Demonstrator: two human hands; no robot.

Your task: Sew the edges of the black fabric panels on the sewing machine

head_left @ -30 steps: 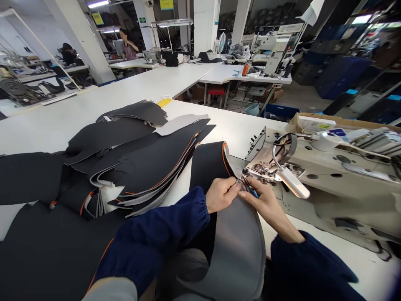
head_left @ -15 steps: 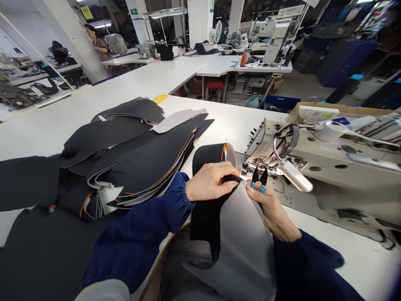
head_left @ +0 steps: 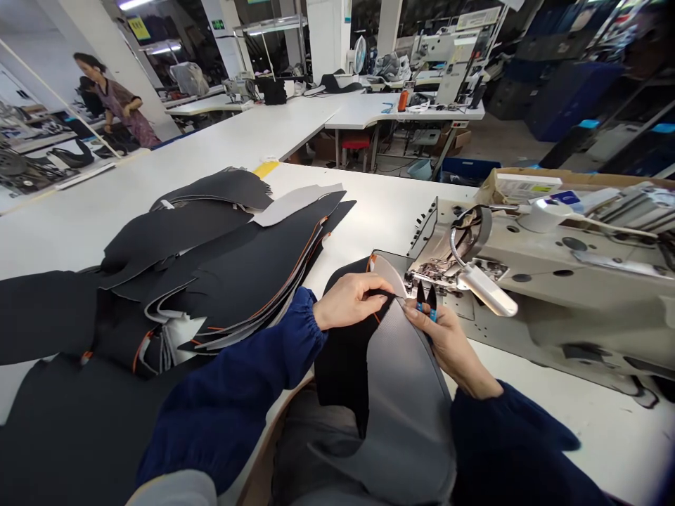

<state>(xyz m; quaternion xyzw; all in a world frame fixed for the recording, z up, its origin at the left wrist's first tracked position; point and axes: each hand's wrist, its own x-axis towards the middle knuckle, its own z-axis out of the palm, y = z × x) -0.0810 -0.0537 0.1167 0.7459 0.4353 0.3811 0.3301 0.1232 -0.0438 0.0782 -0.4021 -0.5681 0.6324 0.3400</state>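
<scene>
A black and grey fabric piece (head_left: 406,379) hangs from the table edge over my lap, its grey ribbed side turned up. My left hand (head_left: 352,301) pinches its upper edge, thumb and fingers pressed together on the black part. Close beside it, my right hand (head_left: 440,334) grips the tip of the grey edge between thumb and fingers. Thread snips (head_left: 427,302) with black blades and blue handles stick up from my right hand, tucked in the fingers. Just beyond both hands is the needle area of a sewing machine (head_left: 527,281).
On the left, a pile of dark fabric panels (head_left: 226,267) with orange edge stitching covers the white table (head_left: 211,158). A lamp (head_left: 488,292) hangs off the machine. Behind the machine stands a cardboard box (head_left: 488,186). Another person (head_left: 119,105) is at the far left.
Both hands keep hold of the fabric edge; its rolled far end now lies flatter near the machine. The person in the background has moved left and leans over. The view has shifted slightly.
</scene>
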